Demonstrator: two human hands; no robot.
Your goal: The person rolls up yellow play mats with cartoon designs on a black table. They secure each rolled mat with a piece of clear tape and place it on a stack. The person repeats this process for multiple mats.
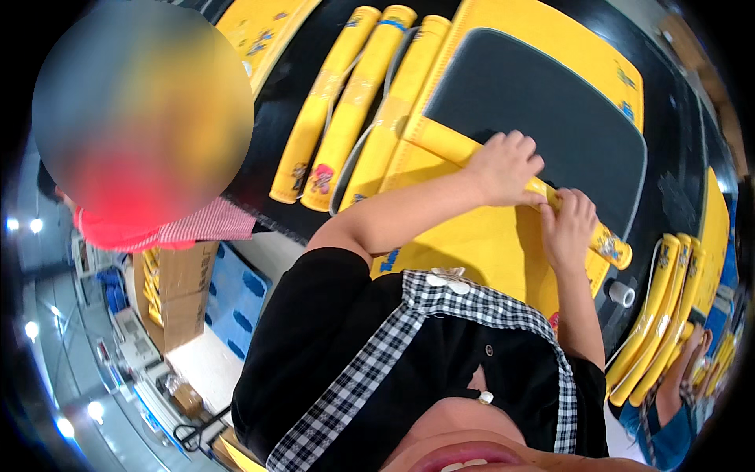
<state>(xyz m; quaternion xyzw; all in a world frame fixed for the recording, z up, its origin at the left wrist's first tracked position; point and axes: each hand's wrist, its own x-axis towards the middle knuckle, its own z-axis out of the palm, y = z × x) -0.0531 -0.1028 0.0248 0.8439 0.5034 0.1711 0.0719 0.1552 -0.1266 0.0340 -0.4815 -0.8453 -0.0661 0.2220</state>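
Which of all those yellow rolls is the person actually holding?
The half-rolled one on the open mat, under both hands; the other rolls lie finished and untouched.

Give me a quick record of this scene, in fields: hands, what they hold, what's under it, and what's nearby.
left hand: pressing on a yellow roll
right hand: gripping the same roll
under roll: yellow mat with a dark panel, partly rolled
left of mat: three rolled mats
right: more rolled mats, white tape roll
surface: black table

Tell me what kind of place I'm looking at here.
Likely a factory packing or assembly line. Identical rolled yellow mats lie in rows on a dark work surface, both hands press another roll, and a cardboard carton stands beside.
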